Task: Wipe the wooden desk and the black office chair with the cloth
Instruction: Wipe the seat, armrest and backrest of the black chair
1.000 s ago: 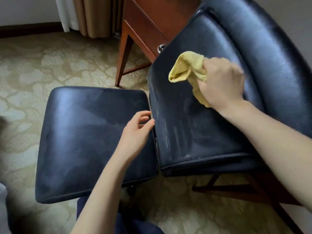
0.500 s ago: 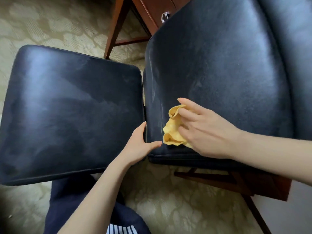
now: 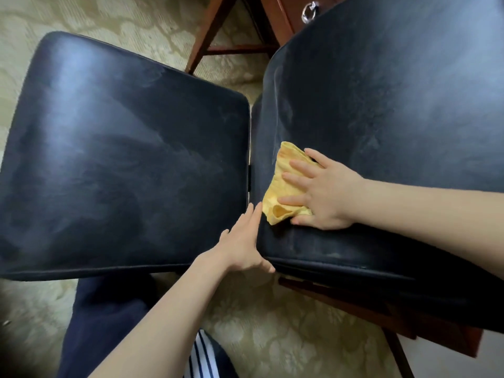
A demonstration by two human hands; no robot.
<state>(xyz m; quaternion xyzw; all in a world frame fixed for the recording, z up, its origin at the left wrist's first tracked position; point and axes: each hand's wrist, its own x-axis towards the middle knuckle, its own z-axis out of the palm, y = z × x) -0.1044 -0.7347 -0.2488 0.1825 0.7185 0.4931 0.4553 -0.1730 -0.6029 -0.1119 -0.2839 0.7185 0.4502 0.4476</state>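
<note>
The black leather chair (image 3: 381, 110) fills the right of the view, its seat dusty with wipe streaks. A yellow cloth (image 3: 283, 192) lies crumpled on the seat's near left corner. My right hand (image 3: 324, 192) presses flat on the cloth with straight, spread fingers. My left hand (image 3: 245, 246) rests with straight fingers against the seat's left edge, thumb along the front rim. The wooden desk (image 3: 275, 12) shows only as a leg and a drawer front at the top.
A black leather footstool (image 3: 117, 165) stands close against the chair's left side. A round metal drawer pull (image 3: 309, 12) hangs on the desk. Patterned beige carpet (image 3: 272, 336) lies below. My dark trouser leg (image 3: 109, 323) is at the bottom.
My right hand has flattened on the cloth and slid slightly outward along the seat's near left corner. My left hand moved down to brace the seat's corner edge. The camera came closer.
</note>
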